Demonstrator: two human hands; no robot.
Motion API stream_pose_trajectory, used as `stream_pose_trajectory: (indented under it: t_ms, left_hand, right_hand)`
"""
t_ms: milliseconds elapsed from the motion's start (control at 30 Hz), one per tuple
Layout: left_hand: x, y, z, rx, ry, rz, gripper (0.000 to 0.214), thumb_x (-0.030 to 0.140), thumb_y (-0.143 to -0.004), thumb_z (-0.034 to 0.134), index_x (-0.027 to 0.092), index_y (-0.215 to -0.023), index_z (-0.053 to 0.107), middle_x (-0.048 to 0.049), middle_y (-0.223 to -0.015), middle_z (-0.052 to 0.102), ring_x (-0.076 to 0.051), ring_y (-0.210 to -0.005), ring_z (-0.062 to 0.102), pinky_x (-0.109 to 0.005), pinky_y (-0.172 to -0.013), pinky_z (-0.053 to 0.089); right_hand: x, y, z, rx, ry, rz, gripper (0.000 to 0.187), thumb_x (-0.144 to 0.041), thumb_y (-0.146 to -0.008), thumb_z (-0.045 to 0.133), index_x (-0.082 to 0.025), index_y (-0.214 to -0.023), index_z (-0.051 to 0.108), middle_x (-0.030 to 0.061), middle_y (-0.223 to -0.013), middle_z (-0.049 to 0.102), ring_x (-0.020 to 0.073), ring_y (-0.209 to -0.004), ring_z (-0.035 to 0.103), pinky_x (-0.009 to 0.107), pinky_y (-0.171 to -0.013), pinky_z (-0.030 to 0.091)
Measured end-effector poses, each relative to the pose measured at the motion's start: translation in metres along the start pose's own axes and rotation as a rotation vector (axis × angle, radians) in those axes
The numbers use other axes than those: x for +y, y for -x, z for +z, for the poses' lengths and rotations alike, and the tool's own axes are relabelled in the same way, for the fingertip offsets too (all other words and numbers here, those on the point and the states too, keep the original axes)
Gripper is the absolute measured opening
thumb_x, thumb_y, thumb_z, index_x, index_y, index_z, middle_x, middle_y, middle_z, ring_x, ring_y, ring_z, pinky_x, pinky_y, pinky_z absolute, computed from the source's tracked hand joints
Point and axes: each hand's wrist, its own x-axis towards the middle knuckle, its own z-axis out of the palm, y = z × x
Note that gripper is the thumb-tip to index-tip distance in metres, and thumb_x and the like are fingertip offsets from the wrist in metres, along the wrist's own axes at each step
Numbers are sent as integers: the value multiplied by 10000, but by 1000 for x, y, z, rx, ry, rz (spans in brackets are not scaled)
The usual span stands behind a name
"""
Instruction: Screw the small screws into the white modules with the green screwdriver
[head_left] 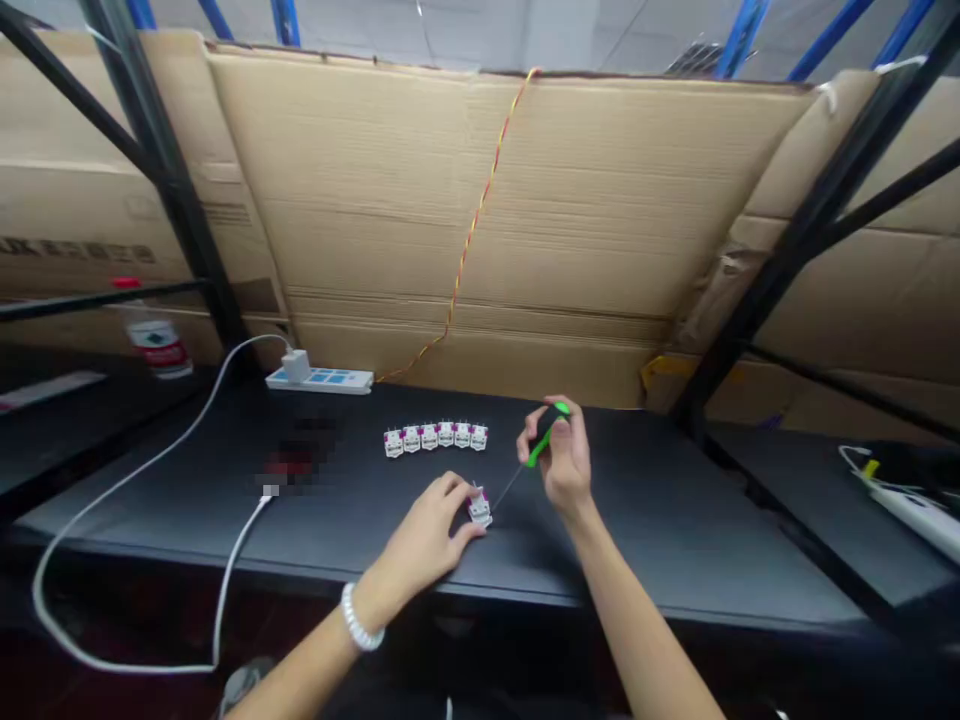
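Left hand point(424, 535), fingers pinching a small white-and-magenta module point(480, 508); right hand point(559, 465) closed around a black-and-green screwdriver point(547, 432), its thin metal shaft ending just beside the module. Six similar modules point(436, 436) lie in a row on the black tabletop point(660, 520).

Workshop, dark workbench point(645, 500), steel racking point(172, 190), cardboard sheets point(480, 200)

The one head-worn camera looked forward and down from close behind the left hand point(427, 525) and right hand point(561, 458), facing the table point(645, 510) and cardboard point(480, 200).
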Motion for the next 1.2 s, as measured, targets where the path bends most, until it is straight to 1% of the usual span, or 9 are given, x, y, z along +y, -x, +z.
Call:
stream_pose_trajectory:
  t_ms: [167,400,533,633,767,933,1000,1100,1200]
  left_hand:
    - [-1,0,0,9,-8,11,294,185,-912,781,226,-1188,690,-68,-1176,677,-262,-1108,675,-413,-1019,560]
    - [1,0,-1,6,-2,10,296,187,-905,788,213,-1184,692,-75,-1175,676,-266,-1107,672,-430,-1028,556]
    - [1,0,-1,17,-12,10,284,200,-909,782,221,-1178,695,-73,-1171,679,-267,-1098,679,-430,-1014,564]
    - [0,0,0,23,-3,27,278,191,-918,768,224,-1184,693,-76,-1172,679,-265,-1095,678,-424,-1006,567]
    - [0,1,0,14,-2,20,279,196,-917,777,218,-1181,690,-78,-1181,676,-266,-1100,672,-428,-1013,561]
    - [1,0,-1,-4,12,10,291,186,-922,779,213,-1196,683,-79,-1187,667,-267,-1115,665,-434,-1030,552]
    - [2,0,-2,-7,15,5,284,182,-923,778,214,-1189,682,-77,-1181,666,-268,-1114,662,-440,-1029,552]
    - [2,0,-1,2,14,6,274,191,-916,783,221,-1170,686,-76,-1173,664,-272,-1108,664,-443,-1023,555]
    - [2,0,0,15,21,16,238,203,-914,785,224,-1132,689,-68,-1144,662,-264,-1078,672,-415,-995,565]
  right_hand:
    - [-1,1,-1,-4,20,-4,290,-539,-1054,541,-292,-1201,508,-56,-829,557,101,-519,591,255,-500,483]
    - [0,1,0,-14,26,-11,297,-542,-1052,539,-289,-1204,514,-52,-821,559,105,-518,593,256,-497,487]
    - [0,2,0,-31,48,-9,281,-542,-1058,522,-304,-1208,506,-55,-822,558,109,-522,595,261,-500,494]
    - [0,2,1,-20,61,-1,299,-560,-1054,522,-305,-1208,501,-57,-819,557,111,-522,589,264,-501,498]
    - [1,2,2,-21,46,-4,320,-558,-1045,545,-285,-1208,508,-51,-815,562,109,-520,596,259,-496,496]
    - [-1,2,2,-33,66,-11,310,-558,-1047,543,-293,-1204,510,-53,-818,577,106,-514,601,250,-486,499]
    - [-2,3,3,-50,88,-31,321,-556,-1035,572,-294,-1211,510,-48,-821,602,108,-511,607,253,-487,517]
    - [-2,6,8,-64,111,-100,330,-495,-1018,637,-318,-1273,524,-42,-834,647,107,-504,616,261,-496,546]
    - [0,9,13,-56,130,-148,370,-439,-981,715,-345,-1310,577,-32,-851,684,113,-503,633,265,-482,547]
